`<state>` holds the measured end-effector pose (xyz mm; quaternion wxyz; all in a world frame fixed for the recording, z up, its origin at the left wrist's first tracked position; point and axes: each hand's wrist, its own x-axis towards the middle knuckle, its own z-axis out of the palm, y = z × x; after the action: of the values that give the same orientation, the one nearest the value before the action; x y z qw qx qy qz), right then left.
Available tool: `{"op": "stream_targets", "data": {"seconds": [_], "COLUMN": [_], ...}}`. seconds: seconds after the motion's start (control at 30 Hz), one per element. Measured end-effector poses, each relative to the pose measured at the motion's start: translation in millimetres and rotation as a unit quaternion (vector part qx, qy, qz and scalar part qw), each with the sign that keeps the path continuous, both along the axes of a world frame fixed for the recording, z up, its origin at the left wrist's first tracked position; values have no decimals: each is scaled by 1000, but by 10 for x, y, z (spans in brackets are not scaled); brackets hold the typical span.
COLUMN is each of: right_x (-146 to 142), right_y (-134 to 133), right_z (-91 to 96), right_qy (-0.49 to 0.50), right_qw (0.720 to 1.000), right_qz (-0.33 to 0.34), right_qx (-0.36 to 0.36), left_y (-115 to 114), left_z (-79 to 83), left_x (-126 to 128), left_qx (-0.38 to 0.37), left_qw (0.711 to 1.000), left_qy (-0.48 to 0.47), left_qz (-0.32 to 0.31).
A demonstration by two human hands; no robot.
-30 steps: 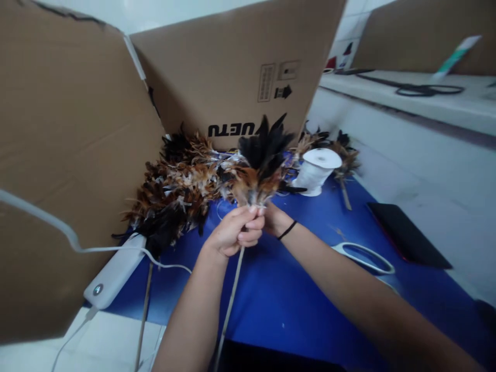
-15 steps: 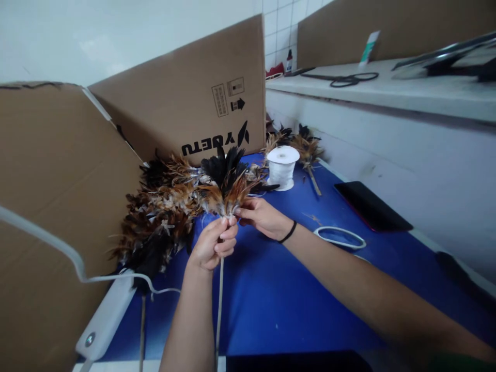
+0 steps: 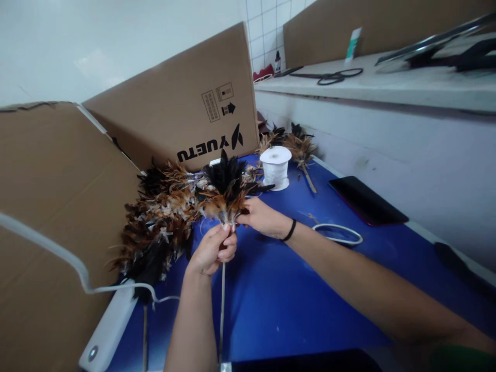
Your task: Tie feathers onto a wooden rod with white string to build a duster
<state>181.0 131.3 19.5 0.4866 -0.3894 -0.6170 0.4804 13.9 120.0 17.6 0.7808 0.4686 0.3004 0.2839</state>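
A feather duster (image 3: 223, 194) with black tips and brown feathers stands upright on a thin stick (image 3: 223, 305) over the blue table. My left hand (image 3: 215, 249) is closed round the stick just below the feathers, thumb on top. At the right side of the feather base, my right hand (image 3: 263, 218) has its fingers pinched together; what lies between them is hidden, perhaps feathers or string. Behind my right hand stands a white spool of string (image 3: 276, 170). A heap of brown and black feathers (image 3: 166, 206) lies to the left.
Cardboard boxes (image 3: 170, 108) wall in the back and left. A white power strip (image 3: 110, 325) lies front left, with a white cable (image 3: 58, 250) crossing nearby. On the right are a white ring (image 3: 338, 238), a phone (image 3: 368, 200) and a ledge holding scissors (image 3: 333, 77).
The camera view has shifted slightly. Both hands stay at the base of the feathers, with my right fingers a little more tucked against them.
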Motion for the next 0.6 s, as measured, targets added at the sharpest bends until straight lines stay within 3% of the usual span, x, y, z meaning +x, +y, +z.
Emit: {"op": "stream_targets", "data": {"seconds": [0.33,0.6], "right_x": [19,11], "right_y": [-16,14], "right_z": [21,-46], "right_qy": [-81,-67], "right_qw": [996,997], "right_qz": [-30,-38], "right_qx": [12,-20], "left_y": [-12,-24], "left_z": [-35,-56], "left_x": [35,49], "left_qx": [33,74], "left_qw": [996,990], "left_qy": [76,120], "left_qz": [16,22]}}
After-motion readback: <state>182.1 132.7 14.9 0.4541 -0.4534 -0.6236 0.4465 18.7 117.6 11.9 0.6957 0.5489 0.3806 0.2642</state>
